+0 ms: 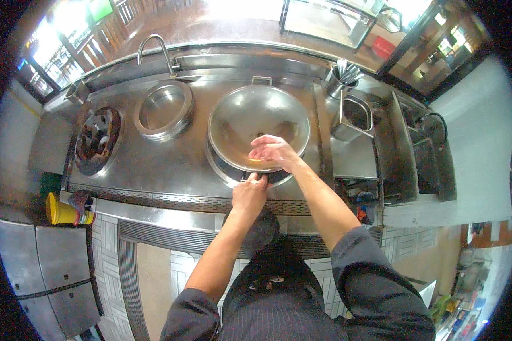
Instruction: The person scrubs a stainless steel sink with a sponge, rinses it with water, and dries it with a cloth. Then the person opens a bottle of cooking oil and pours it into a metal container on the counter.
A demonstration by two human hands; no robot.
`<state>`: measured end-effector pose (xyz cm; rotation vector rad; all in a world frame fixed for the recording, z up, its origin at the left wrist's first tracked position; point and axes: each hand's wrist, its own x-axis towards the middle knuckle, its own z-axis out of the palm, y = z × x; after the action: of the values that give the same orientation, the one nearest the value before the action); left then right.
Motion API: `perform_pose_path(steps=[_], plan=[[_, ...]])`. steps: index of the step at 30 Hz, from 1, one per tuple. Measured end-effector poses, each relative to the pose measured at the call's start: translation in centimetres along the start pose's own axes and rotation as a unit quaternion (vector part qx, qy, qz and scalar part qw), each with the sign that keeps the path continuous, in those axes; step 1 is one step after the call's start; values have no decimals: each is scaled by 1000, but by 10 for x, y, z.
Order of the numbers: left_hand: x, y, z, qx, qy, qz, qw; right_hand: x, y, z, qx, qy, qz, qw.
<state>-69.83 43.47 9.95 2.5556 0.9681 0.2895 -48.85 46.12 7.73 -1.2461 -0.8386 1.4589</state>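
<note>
A large metal wok (256, 111) sits tilted on a round burner ring (223, 170), with a loop handle (262, 80) at its far side. At the near rim, my left hand (251, 185) grips the wok's near handle, which the fingers mostly cover. My right hand (275, 151) is over the near inner side of the wok, its fingers bent. A thin orange-yellow patch (255, 160) shows below those fingers; whether it is a held thing or a reflection is unclear. The wok's inside shows brownish tones and a small dark spot near the middle.
Left of the wok stand a round steel well (164, 106) and a dark burner opening (98, 140). A curved faucet (158, 47) rises behind. On the right are a utensil holder (337, 85) and a deep steel container (356, 113). A slotted drain (153, 198) runs along the front.
</note>
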Motion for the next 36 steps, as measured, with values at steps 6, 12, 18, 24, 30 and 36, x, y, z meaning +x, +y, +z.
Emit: perform_pose_path(steps=[6,12,18,24,30,36], plan=[[5,-2,4,20,-4,8,1000,-113,-37,-30,278,-54,-96,954],[6,-4,-1,14,9,32,999,-245,-63,-56,262,63,-167,948],[-9,1,-10,-216,42,45,974,-434,-39,-123,59,511,-229,827],[-74,-73,-13,-353,188,-243,884,-597,86,-258,21,813,-99,573],[-191,-33,-36,-207,120,-526,816,-611,280,-431,-59,862,77,498],[-259,138,-43,-64,-194,-571,795,-556,406,-555,248,733,203,600]])
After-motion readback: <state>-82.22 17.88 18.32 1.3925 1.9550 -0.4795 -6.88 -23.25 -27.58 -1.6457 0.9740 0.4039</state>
